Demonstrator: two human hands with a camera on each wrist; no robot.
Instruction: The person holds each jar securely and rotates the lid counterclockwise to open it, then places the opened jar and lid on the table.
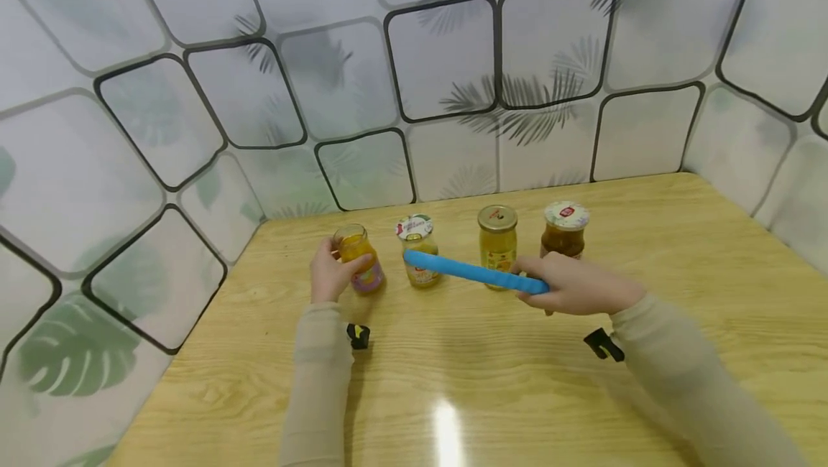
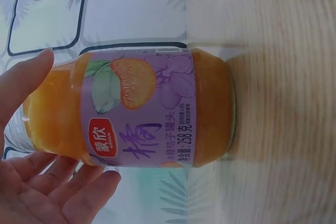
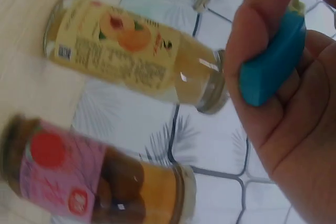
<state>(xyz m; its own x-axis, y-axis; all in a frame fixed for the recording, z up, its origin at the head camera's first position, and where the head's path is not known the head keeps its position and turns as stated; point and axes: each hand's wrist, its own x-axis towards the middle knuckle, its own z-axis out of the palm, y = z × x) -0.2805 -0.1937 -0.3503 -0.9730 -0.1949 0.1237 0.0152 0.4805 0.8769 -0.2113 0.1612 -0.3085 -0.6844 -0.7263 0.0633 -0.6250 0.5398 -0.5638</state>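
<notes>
My left hand [image 1: 331, 274] holds a glass jar of mandarin oranges [image 2: 139, 111], thumb on one side and fingers on the other, near its top. The jar stands upright with a purple label, and its mouth shows no lid. My right hand [image 1: 576, 284] grips a long, slim blue stick [image 1: 472, 269] by one end. The stick points left and passes in front of a lidded jar of pale yellow fruit [image 1: 420, 276]. In the right wrist view the stick's blue end [image 3: 273, 64] shows between the curled fingers; its kind is unclear.
A gold-lidded jar with a peach label [image 3: 115, 51] stands near my right hand. Right of it is a jar of dark brown fruit [image 1: 561, 239] with a white lid, partly behind the hand. The wooden table [image 1: 491, 395] meets patterned walls [image 1: 446, 65] behind the jars.
</notes>
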